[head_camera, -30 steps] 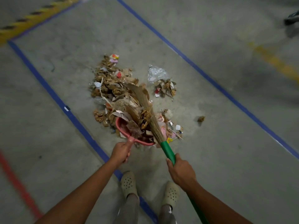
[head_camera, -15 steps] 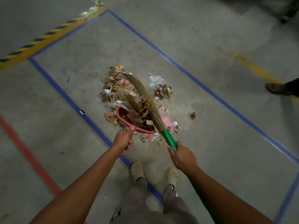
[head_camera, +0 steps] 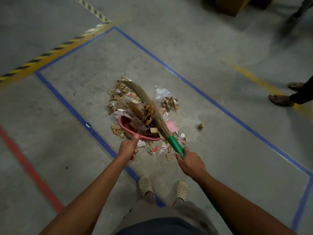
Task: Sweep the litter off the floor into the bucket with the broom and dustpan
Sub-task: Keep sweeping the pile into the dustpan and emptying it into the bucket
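A pile of litter [head_camera: 122, 97], dry leaves, paper scraps and plastic, lies on the concrete floor inside a blue-taped rectangle. My left hand [head_camera: 127, 150] grips the handle of a red dustpan [head_camera: 124, 123] that is loaded with leaves and cardboard. My right hand [head_camera: 189, 162] grips the green handle of a straw broom [head_camera: 147, 102], whose bristles lie across the pan and the pile. Small scraps [head_camera: 160, 150] lie on the floor between my hands. No bucket is in view.
Blue tape lines [head_camera: 211, 100] border the area, with a red line [head_camera: 28, 168] at left and hazard striping [head_camera: 50, 53] behind. Another person's sandalled feet [head_camera: 281, 100] stand at the right edge. A cardboard box [head_camera: 230, 4] sits at top right. My own shoes [head_camera: 145, 185] are below the pile.
The view has pulled back and up, so more floor and the other person's feet show. The dustpan and broom have lifted slightly toward me with litter held between them.
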### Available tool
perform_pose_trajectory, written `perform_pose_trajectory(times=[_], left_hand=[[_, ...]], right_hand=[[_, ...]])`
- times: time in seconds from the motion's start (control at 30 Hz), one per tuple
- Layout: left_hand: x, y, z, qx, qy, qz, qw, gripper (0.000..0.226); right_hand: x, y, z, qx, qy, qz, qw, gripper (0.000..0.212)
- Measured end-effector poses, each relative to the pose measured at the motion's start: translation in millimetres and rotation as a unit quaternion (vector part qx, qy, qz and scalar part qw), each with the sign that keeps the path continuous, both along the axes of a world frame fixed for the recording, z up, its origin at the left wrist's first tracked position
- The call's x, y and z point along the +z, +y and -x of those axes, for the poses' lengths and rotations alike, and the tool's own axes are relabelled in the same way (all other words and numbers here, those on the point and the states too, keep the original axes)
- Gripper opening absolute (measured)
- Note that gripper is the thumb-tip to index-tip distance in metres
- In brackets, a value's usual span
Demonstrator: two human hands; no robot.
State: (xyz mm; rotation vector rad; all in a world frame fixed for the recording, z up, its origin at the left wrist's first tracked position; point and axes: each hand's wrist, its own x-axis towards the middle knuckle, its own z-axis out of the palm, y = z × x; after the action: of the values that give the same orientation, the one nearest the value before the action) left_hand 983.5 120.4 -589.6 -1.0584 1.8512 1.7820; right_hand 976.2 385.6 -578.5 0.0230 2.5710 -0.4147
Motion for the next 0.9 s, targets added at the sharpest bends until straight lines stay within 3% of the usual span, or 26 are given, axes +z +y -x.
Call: perform_pose_trajectory(times=[0.6,0.9], left_hand=[[36,81,-55,0.145,0.031,0.044,0.988,0.055],[40,138,-105,0.205,0.047,0.055,0.976,0.055]], right_hand=[[16,73,9,0.133,0.069,0.037,0.988,0.053],[18,123,-4,0.197,0.062,0.052,0.977,0.047]])
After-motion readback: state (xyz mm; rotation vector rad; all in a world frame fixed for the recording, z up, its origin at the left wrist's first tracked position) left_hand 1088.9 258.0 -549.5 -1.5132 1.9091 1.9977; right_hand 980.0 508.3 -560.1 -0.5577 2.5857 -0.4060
